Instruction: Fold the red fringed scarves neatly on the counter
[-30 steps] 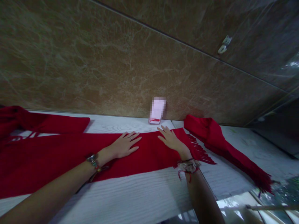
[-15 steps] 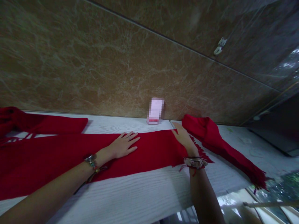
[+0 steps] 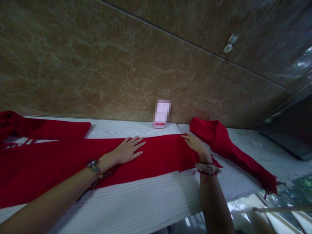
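A long red scarf [image 3: 161,156] lies spread across the white wood-grain table [image 3: 146,201], its fringe at the right end. My left hand [image 3: 128,150] rests flat on its middle with fingers spread; a ring and a bracelet show. Over the scarf's right end lies my right hand [image 3: 196,144], palm down, fingers apart near the back edge and wrist above the fringe. To the right of it, a folded red scarf [image 3: 226,143] with a fringed end slants toward the front. Another folded red scarf [image 3: 58,129] lies at the back left.
A pale pink boxlike item [image 3: 162,113], blurred out, leans against the brown marbled wall [image 3: 109,71] behind the table. A white hook [image 3: 230,44] is on the wall. At the far right stands a dark box-shaped object [image 3: 290,126].
My right hand has moved slightly to the right and toward me, its fingers now lower on the scarf's end. My left hand stays in place.
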`<move>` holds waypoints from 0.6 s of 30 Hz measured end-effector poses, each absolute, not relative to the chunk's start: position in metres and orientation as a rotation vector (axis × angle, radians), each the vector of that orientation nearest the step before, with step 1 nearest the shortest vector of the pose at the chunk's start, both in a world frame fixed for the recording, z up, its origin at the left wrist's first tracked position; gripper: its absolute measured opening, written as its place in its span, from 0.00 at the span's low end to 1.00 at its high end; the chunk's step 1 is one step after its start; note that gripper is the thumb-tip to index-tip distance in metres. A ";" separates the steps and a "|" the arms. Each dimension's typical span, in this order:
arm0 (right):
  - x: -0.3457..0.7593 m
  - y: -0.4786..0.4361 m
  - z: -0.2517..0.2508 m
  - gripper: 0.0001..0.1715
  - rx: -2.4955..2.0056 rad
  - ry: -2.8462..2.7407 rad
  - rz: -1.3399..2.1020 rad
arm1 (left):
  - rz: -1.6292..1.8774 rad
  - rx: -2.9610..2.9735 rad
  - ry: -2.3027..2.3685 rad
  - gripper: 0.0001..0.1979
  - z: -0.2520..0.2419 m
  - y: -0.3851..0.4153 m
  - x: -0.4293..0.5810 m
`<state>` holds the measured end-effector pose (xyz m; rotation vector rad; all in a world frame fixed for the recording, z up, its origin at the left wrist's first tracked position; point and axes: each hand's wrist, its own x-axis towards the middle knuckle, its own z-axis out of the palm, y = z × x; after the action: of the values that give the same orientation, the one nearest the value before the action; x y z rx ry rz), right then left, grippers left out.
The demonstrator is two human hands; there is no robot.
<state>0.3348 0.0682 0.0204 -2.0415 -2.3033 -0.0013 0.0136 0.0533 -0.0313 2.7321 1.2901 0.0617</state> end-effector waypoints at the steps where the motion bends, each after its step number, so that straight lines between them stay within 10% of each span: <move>1: 0.334 0.067 0.023 0.22 -2.024 -2.289 -0.028 | 0.059 2.731 1.293 0.25 -0.031 0.053 0.014; 18: 0.319 0.063 0.028 0.20 -1.846 -2.388 0.013 | 0.080 2.764 1.264 0.26 -0.033 0.054 0.013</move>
<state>0.3192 0.0625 0.0282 -1.8461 -2.3878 0.0129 0.0126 0.0545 -0.0325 2.7637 1.2639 0.0799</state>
